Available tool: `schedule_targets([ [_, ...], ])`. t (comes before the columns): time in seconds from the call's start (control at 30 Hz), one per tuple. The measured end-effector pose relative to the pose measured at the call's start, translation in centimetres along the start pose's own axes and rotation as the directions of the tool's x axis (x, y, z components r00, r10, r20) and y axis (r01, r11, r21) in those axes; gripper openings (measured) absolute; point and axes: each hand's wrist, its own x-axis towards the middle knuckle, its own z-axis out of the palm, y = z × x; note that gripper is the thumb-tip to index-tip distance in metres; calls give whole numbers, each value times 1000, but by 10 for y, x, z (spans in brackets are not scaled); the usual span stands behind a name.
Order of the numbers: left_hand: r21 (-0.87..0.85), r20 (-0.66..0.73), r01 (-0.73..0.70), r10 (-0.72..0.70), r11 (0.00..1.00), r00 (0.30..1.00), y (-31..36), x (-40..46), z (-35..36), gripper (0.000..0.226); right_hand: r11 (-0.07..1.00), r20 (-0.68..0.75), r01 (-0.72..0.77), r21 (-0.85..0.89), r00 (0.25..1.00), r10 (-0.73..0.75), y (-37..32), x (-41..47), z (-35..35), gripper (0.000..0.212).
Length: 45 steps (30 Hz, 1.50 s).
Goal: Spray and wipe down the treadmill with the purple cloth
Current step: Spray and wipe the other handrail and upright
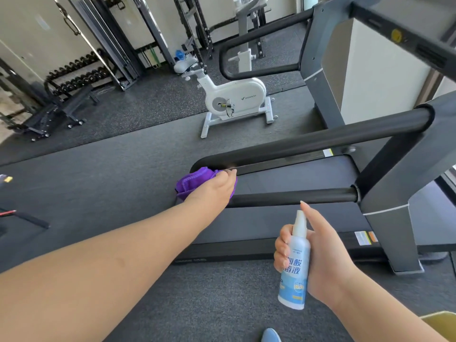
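The treadmill (pixel 385 225) stands ahead of me, its dark belt running left to right and its black handrail loop (pixel 320 141) reaching toward me. My left hand (pixel 214 188) grips the bunched purple cloth (pixel 190 181) against the rounded left end of that handrail loop. Lower right, my right hand (pixel 318 257) holds a white and blue spray bottle (pixel 294 262) upright, its nozzle pointing toward the rail, with my index finger raised beside the spray head.
A white exercise bike (pixel 234 99) stands beyond the treadmill on the dark rubber floor. A second treadmill's handrail (pixel 259 45) and grey upright rise at the back right. A dumbbell rack (pixel 76 77) and a bench (pixel 56 112) are at the far left. A blue shoe tip (pixel 270 335) shows at the bottom.
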Motion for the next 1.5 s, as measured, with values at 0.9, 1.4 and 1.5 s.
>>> schedule_targets([
  [0.9,-898,427,279,-521,-340,739,60,94,-11,35,992,-226,122,18,967,-115,-32,19,-46,64],
  [1.4,-975,37,-81,-508,-208,860,20,213,-180,54,968,-400,240,78,897,-190,-54,-39,-95,63],
  [1.5,-992,-123,-121,-404,30,906,25,208,-155,69,964,-395,254,77,895,-204,-55,-46,-100,64],
])
